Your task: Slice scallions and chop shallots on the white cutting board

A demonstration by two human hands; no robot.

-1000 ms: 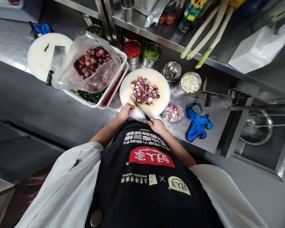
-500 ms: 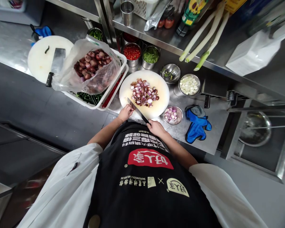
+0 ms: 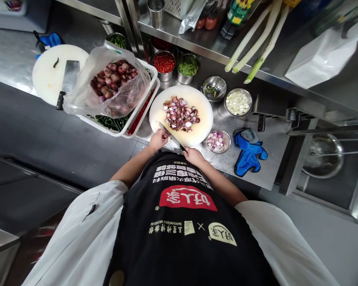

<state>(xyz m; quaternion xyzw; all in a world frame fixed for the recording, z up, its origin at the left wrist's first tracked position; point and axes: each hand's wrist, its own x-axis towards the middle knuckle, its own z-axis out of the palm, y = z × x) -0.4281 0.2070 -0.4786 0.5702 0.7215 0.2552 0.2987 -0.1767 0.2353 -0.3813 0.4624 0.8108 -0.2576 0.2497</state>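
My right hand is closed round the handle of a knife, whose blade points up and to the left over the near edge of the round white cutting board. At the blade's left side my left hand is closed on a small shallot, mostly covered by the fingers. A heap of shallot pieces and skins lies on the middle of the board. Right of the board stands a metal bowl with peeled shallots.
A plastic bag of shallots rests on a white basket at left. Beyond it are another cutting board and a cleaver. Blue gloves lie at right. Leeks overhang the shelf edge.
The view has shifted slightly. My left fingers have turned a little at the blade, and the shallot in them shows more now. My right hand keeps hold of the knife.
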